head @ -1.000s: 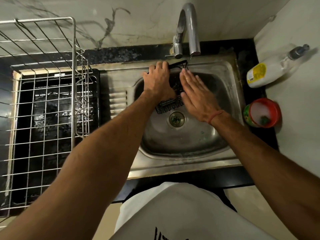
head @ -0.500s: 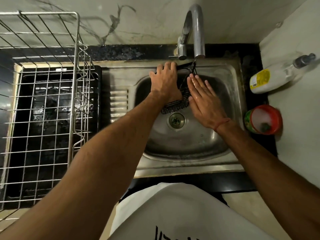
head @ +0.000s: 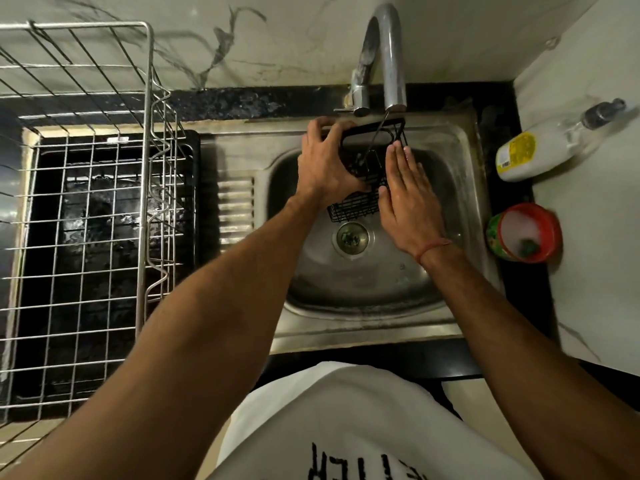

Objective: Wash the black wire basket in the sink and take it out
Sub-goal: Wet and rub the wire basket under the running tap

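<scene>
Holding the black wire basket [head: 360, 202] tilted under the faucet [head: 384, 57] at the sink's [head: 460, 140] back edge lets water run through it. The left hand [head: 329, 168] grips its left rim; the right hand [head: 405, 202], fingers straight, rubs its right side.

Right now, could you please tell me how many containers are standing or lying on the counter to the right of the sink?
2. A white bottle lies on its side near the back corner; a red tub stands nearer, beside the sink. Others may sit out of frame.
</scene>
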